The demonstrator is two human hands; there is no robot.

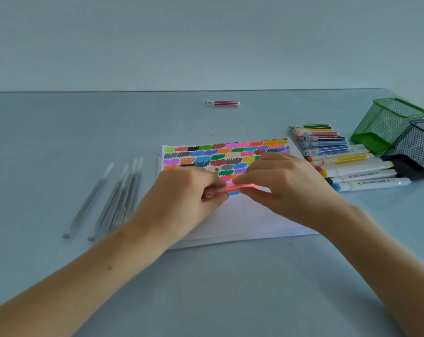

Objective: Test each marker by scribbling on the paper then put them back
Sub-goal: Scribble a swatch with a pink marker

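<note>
Your left hand (194, 188) pinches the cap end of a pink marker (240, 187) and your right hand (281, 183) grips its barrel, held level just above the scribbled paper (242, 215). A sudden tug could streak ink onto your fingers. Marker rows (339, 156) and mesh cups (388, 122) crowd the right; the table (206, 276) lies open toward you.

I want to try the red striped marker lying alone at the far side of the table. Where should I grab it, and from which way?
Pinch the red striped marker around the middle of its red barrel, coming straight down from above. It lies flat and crosswise on the pale blue table, clear cap to the left, with open space all round, so fingers fit on its near and far sides. Gripping the barrel probably leaves the cap free to pull.
</note>
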